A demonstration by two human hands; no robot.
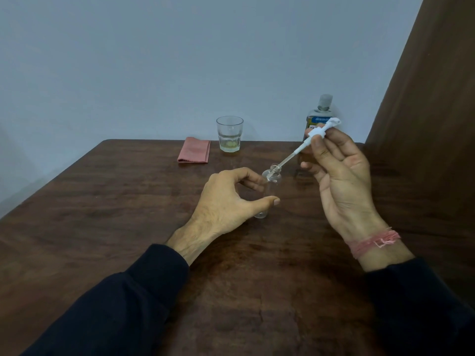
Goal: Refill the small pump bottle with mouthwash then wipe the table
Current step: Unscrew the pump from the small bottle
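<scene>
Hands are working over the dark wooden counter (102,227), and we are seeing both from above. Our left hand (226,199) is curling its thumb and fingers round the small clear pump bottle (271,179), which is standing on the counter near the middle, its neck open. Our right hand (341,176) is holding the white pump head (321,131) pinched between thumb and fingers, palm turned toward us, so this grip is narrow round the pump's collar. The pump is tilting, its nozzle pointing up and right, and its thin dip tube (282,163) is slanting down with its lower end sitting inside the bottle's neck. We cannot tell whether the small bottle is holding any liquid. Behind the right hand the mouthwash bottle (320,113) is standing capped at the counter's far edge, partly hidden. To its left a clear glass (229,133) is holding a little yellowish liquid, and just beside that a folded pink cloth (194,150) is lying flat. Pink thread (372,242) is circling our right wrist above a dark sleeve (421,304).
</scene>
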